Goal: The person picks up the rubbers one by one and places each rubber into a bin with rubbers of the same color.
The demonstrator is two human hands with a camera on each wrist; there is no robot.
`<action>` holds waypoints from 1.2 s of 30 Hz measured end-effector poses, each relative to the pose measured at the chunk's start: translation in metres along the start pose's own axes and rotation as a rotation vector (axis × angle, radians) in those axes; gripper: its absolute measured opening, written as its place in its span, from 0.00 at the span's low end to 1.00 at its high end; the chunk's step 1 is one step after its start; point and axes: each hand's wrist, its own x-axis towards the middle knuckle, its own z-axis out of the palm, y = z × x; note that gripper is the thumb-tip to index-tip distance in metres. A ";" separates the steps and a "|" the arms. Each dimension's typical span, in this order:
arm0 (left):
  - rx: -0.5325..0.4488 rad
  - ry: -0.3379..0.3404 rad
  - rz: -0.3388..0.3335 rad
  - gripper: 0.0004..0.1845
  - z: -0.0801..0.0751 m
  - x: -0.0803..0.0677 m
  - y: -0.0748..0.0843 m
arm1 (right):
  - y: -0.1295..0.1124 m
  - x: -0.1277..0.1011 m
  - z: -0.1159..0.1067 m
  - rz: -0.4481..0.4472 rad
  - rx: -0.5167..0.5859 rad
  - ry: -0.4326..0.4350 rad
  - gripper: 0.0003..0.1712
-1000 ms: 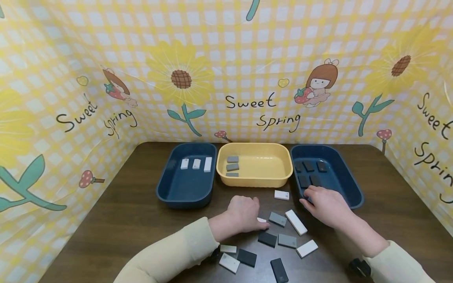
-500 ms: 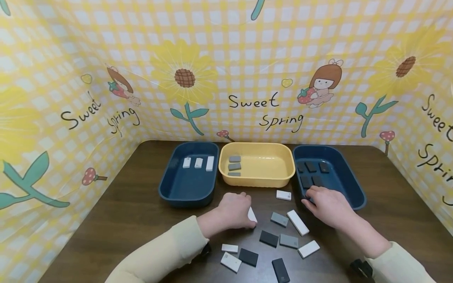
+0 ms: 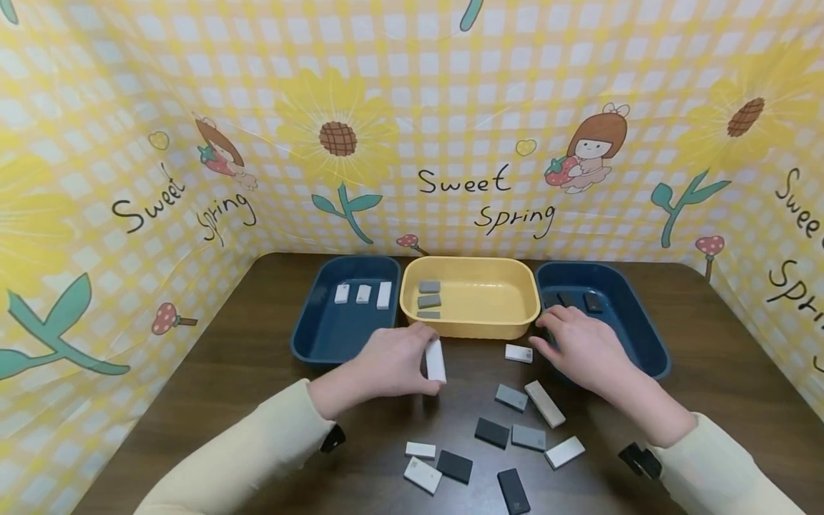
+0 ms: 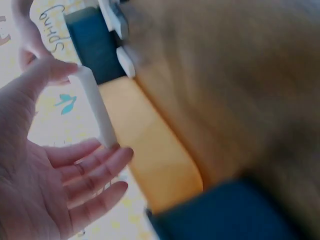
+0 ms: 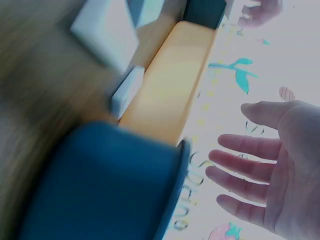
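My left hand (image 3: 393,361) pinches a white block (image 3: 435,360) between thumb and fingers, lifted in front of the yellow bin (image 3: 508,330). The left wrist view shows the same white block (image 4: 96,107) held end to end by thumb and fingertips. My right hand (image 3: 576,347) hovers with straight fingers at the near left corner of the right blue bin (image 3: 644,336), holding nothing; in the right wrist view its fingers (image 5: 250,175) are spread. A small white block (image 3: 518,353) lies just left of it.
The left blue bin (image 3: 315,336) holds three white blocks, the yellow bin grey blocks, the right blue bin dark blocks. Several white, grey and black blocks (image 3: 492,433) lie scattered on the brown table (image 3: 225,386). A patterned yellow cloth walls in three sides.
My left hand picked a white block off the table and carried it up and left. My right hand lifted from the blue bin's front rim and shifted slightly back.
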 end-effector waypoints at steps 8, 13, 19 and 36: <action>0.005 0.001 -0.027 0.38 -0.032 -0.008 -0.036 | -0.033 0.014 0.014 -0.220 0.026 0.012 0.22; -0.002 0.031 -0.015 0.37 -0.049 -0.011 -0.073 | -0.060 0.026 0.024 -0.333 0.064 -0.042 0.29; -0.005 0.057 -0.079 0.35 -0.058 -0.012 -0.117 | -0.092 0.046 0.036 -0.414 0.119 -0.198 0.36; 0.149 -0.232 -0.150 0.32 -0.018 0.001 -0.177 | -0.132 0.078 0.068 -0.479 0.055 -0.318 0.45</action>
